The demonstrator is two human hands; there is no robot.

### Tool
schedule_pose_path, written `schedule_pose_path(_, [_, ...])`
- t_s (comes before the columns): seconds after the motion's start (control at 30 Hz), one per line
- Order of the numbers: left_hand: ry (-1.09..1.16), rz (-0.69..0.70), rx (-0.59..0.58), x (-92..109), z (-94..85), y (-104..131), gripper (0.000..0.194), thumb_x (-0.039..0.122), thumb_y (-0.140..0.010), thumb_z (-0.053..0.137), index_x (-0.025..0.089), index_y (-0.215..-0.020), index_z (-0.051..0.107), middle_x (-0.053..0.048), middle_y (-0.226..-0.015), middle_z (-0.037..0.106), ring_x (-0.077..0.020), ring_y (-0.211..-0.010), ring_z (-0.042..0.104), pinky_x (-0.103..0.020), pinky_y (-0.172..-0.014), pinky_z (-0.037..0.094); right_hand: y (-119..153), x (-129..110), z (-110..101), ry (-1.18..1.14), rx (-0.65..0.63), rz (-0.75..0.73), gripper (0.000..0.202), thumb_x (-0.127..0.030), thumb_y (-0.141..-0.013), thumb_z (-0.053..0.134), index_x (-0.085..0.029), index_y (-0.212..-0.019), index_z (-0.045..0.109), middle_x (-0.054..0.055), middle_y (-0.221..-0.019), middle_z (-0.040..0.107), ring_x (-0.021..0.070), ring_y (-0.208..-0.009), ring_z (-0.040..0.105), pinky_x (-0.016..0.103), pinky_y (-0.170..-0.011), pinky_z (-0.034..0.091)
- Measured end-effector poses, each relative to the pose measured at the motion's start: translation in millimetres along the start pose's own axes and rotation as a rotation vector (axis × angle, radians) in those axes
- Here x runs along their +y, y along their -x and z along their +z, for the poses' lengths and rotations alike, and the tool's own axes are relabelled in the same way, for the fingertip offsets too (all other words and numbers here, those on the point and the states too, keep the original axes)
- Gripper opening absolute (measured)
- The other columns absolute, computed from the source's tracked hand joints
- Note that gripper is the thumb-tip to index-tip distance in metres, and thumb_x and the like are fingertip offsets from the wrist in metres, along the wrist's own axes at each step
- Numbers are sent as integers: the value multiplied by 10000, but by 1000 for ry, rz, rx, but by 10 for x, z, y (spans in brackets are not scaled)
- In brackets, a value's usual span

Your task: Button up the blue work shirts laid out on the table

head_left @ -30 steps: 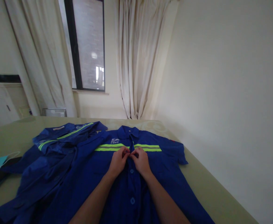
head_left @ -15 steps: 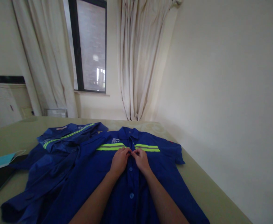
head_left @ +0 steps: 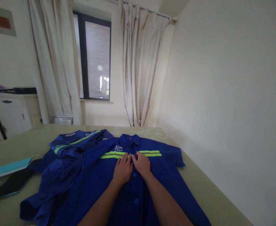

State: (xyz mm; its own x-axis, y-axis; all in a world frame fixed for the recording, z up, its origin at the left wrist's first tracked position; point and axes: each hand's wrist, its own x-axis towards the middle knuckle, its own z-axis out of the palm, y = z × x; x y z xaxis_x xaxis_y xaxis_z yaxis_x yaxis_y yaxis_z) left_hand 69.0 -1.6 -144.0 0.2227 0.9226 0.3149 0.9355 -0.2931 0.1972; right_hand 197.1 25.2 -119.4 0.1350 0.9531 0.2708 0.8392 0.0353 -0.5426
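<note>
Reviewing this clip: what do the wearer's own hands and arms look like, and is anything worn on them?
Both the left hand and right hand are ungloved. The left forearm and right forearm are bare as far as the frame shows, with no sleeve, watch or bracelet visible. The fingers are too small to rule out a thin ring.

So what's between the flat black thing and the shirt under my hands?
In the head view, another blue shirt, rumpled, plus a strip of bare table.

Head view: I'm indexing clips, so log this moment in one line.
left hand: laid on short-sleeved blue work shirt | right hand: curled at its placket | second blue work shirt: crumpled alongside
</note>
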Motion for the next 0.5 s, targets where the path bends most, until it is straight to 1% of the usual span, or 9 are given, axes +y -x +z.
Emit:
schedule_pose_path(0.07, [-31,12,-28,17,19,88,501,291,-1020,383,165,-1495,479,-135,-1578,457,-285,-1466,408,-488,-1202,313,-65,-113,18,86,-14,6,250,-444,-888,644,-203,-933,692,113,-959,724,269,-888,704,334,-744,477])
schedule_pose_path(0.17, [-44,43,-29,33,18,287,525,310,-1013,371,168,-1509,465,-120,-1595,429,-285,-1472,399,-494,-1198,325,-133,-226,63,149,1,10,239,-353,-847,686,-189,-1020,681,147,-1160,669,286,-1025,674,332,-758,481])
schedule_pose_path(0.23, [-34,59,-16,33,-20,419,537,311,-1005,370,180,-1518,455,-105,-1594,437,-278,-1466,407,-482,-1196,330,-125,-224,91,168,13,17,185,-303,-864,646,-187,-1004,684,141,-1172,661,272,-1051,662,314,-756,477])
schedule_pose_path(0.3, [-20,70,-6,38,-93,486,546,302,-987,390,181,-1515,458,-102,-1581,461,-276,-1442,434,-469,-1181,346,-84,-164,103,133,28,28,131,-260,-883,596,-195,-941,693,113,-1103,685,243,-1003,674,294,-748,467])
schedule_pose_path(0.37, [-20,77,-19,61,-186,444,525,278,-959,431,173,-1466,517,-116,-1528,526,-290,-1372,500,-469,-1126,399,-39,-73,90,41,39,59,128,-232,-886,577,-201,-874,701,80,-1004,712,216,-931,687,277,-747,458])
schedule_pose_path(0.4, [-25,66,-32,80,-230,379,481,260,-946,448,171,-1399,581,-124,-1464,585,-296,-1312,545,-467,-1082,432,-22,-27,76,-8,41,77,140,-220,-887,572,-200,-850,705,70,-959,722,206,-902,691,270,-749,456])
schedule_pose_path(0.47, [-35,11,-54,119,-289,182,361,203,-937,452,168,-1202,695,-128,-1267,690,-295,-1168,619,-440,-965,489,-1,45,45,-74,33,98,174,-231,-904,561,-198,-829,715,56,-899,732,189,-862,696,255,-747,458])
schedule_pose_path(0.5, [-37,-27,-59,133,-298,68,330,169,-938,440,165,-1115,718,-127,-1168,711,-290,-1103,641,-418,-910,501,6,67,34,-86,29,95,185,-255,-913,561,-200,-833,719,52,-891,735,184,-851,697,249,-742,460])
